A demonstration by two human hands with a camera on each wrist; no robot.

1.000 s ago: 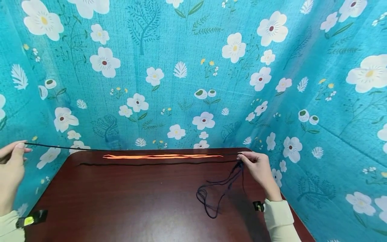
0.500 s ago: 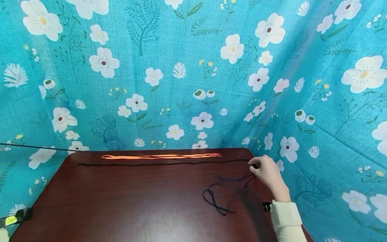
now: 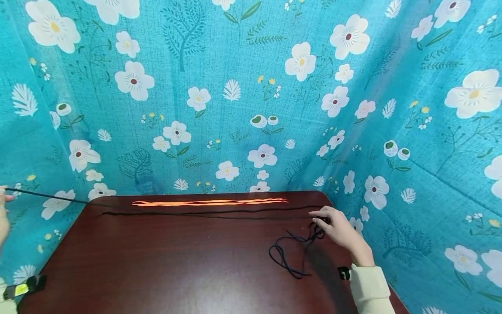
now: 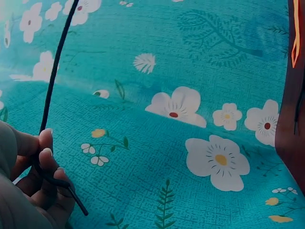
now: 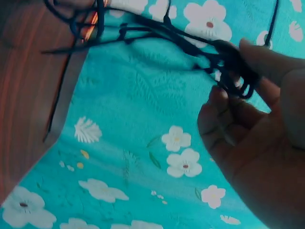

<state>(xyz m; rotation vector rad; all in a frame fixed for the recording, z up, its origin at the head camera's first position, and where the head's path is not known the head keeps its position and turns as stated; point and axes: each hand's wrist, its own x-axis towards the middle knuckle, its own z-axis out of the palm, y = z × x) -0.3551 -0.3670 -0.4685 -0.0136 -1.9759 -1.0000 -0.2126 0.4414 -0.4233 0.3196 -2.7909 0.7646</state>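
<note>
A black cord (image 3: 43, 194) runs stretched above the table between my two hands. At the left edge of the head view, my left hand (image 3: 3, 220) is partly cut off. The left wrist view shows this hand (image 4: 28, 186) pinching the cord (image 4: 51, 90) near its end, with the short tip curling past the fingers. On the right, my right hand (image 3: 340, 230) holds a bunched tangle of cord, whose loose loops (image 3: 279, 252) hang down over the table. In the right wrist view, thumb and fingers grip that tangle (image 5: 238, 71), somewhat blurred.
A second black cord (image 3: 243, 211) lies nearly straight along the back of the dark red-brown table (image 3: 164, 261). Behind it lie flat orange laces (image 3: 208, 203), side by side. A blue flowered cloth (image 3: 219, 109) hangs around the back and sides.
My left hand went left out of the head view and has come partly back. My right hand moved right, then slightly left. The stretched cord now slopes down across the cord on the table.
</note>
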